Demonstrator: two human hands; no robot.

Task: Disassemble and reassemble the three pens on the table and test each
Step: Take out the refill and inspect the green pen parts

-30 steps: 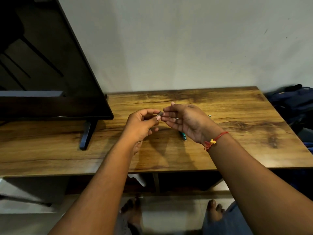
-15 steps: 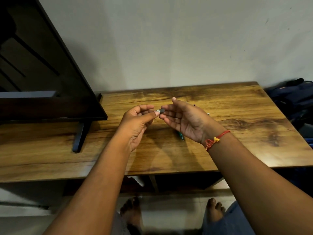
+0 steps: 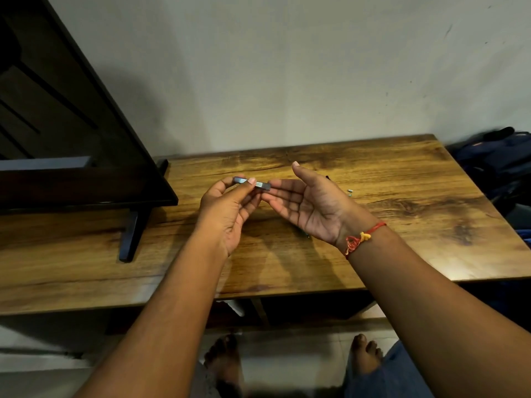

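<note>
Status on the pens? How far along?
Done: one pen looks taken apart, small teal parts lie loose on the table. In hand: left hand pinches a grey pen piece; right hand is open at its end. Left: likely reassembly and testing; nothing shows a test done.

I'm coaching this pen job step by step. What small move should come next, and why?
Likely close the right hand on the free end of the dark pen piece and twist or pull. The left hand pinches the piece near its middle, while the right lies open, holding nothing, fingertips by that end.
</note>
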